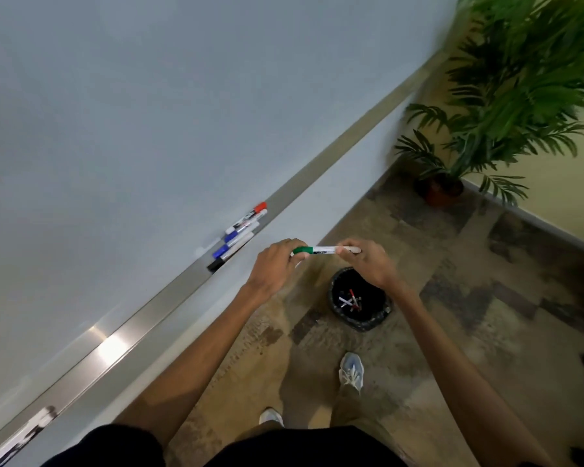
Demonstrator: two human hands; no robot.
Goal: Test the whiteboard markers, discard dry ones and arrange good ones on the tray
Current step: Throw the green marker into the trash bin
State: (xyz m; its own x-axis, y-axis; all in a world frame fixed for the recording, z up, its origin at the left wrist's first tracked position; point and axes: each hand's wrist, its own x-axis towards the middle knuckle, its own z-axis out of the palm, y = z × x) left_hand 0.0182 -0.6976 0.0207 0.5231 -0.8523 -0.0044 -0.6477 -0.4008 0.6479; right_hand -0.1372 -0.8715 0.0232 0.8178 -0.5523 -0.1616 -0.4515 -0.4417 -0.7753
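I hold a green-capped white marker (321,250) level between both hands. My left hand (277,264) grips its green cap end, and my right hand (368,261) pinches the white barrel end. The marker hangs above and just left of a black bin (383,318) on the floor, which has several markers lying inside. On the metal tray (169,298) under the whiteboard (149,112), several capped markers (238,235) lie side by side: red, blue and black caps show.
A potted palm (506,106) stands in the corner at the right. My shoes (351,372) are on the mottled floor below the bin. More markers (17,439), blurred, lie at the tray's near left end.
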